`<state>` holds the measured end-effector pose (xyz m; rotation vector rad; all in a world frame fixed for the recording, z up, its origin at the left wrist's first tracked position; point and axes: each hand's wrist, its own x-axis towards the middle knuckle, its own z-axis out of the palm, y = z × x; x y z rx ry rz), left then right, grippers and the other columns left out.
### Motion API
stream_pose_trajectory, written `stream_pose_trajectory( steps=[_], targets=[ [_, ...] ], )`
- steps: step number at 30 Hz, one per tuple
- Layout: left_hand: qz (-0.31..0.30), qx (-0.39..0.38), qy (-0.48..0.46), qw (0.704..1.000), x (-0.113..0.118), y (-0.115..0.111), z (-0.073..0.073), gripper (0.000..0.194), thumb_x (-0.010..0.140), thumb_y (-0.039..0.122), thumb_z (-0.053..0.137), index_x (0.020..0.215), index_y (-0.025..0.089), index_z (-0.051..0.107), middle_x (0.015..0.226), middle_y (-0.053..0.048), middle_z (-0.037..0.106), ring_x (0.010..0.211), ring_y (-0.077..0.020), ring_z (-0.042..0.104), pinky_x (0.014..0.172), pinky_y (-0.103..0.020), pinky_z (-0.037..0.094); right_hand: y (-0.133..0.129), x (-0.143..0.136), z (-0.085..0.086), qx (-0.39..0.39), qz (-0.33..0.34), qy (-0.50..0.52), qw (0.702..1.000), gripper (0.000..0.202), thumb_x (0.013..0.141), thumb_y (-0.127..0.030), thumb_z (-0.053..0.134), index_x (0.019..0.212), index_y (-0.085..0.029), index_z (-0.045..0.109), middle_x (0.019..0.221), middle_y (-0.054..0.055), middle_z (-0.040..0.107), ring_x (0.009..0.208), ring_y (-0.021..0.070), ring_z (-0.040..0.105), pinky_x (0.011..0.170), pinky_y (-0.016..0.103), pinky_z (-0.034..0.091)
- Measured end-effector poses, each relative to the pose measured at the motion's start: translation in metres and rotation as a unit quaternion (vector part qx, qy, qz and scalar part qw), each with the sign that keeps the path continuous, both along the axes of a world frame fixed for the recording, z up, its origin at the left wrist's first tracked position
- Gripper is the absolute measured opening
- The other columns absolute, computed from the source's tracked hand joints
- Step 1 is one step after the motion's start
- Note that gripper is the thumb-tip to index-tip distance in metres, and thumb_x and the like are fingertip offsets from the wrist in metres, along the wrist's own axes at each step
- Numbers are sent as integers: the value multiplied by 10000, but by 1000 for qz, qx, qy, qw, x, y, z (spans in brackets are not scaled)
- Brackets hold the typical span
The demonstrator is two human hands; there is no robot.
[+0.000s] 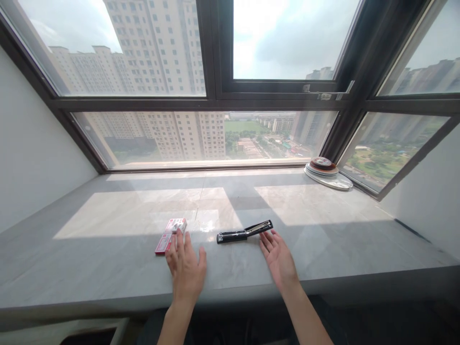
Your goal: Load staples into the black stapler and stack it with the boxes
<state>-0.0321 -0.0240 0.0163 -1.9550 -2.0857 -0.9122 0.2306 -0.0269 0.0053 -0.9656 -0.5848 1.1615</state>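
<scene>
A black stapler (233, 236), swung open, lies on the grey stone sill (118, 268), its raised part pointing to the right. My right hand (278, 258) is beside that right end, palm turned inward and fingers apart, its fingertips at or just under the raised part. Left of the stapler are red and white boxes (163, 243), with a small white item (178, 224) on top at the far end. My left hand (187, 268) reaches over their near right side with fingers spread, partly covering them; its fingertips are by the small white item.
Stacked plates or round lids (328, 177) sit in the far right corner of the sill. Dark-framed windows (212, 103) rise behind it, with white walls at both sides. The sill's front edge (237, 290) runs just before my wrists.
</scene>
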Motion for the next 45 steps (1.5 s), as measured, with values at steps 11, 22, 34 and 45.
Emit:
stream_pose_trajectory(
  steps=[11,22,34,45],
  targets=[
    [-54,-7,-31,998,-47,-16,-13,248,954,344,504,1158,224,575,1336,-113,580,1233,-305,533,1068,-511,434,-30,4,-4,-84,139,-262,951,502,813,-562,677,1165,-204,653,970,77,692,785,216,673,601,325,584],
    [-333,-138,-251,898,36,-19,1,355,840,190,656,1169,262,542,1100,-22,654,992,-185,640,896,-340,543,-8,-28,24,-76,267,-431,858,359,898,-530,587,836,-183,652,566,-19,597,515,123,492,500,221,314],
    [-314,-116,-215,918,33,-7,3,559,823,232,728,1349,308,554,1142,-34,676,1085,-233,622,1015,-421,507,-3,35,33,-112,151,-581,792,291,885,-469,602,941,-194,681,628,-12,623,603,172,564,562,260,325],
    [-318,-125,-232,911,31,-6,2,609,801,211,753,1357,344,544,1124,-14,678,1071,-234,604,1014,-416,480,29,-22,72,84,286,-758,581,126,747,-191,689,768,-267,787,734,24,724,755,204,624,629,284,285]
  ],
)
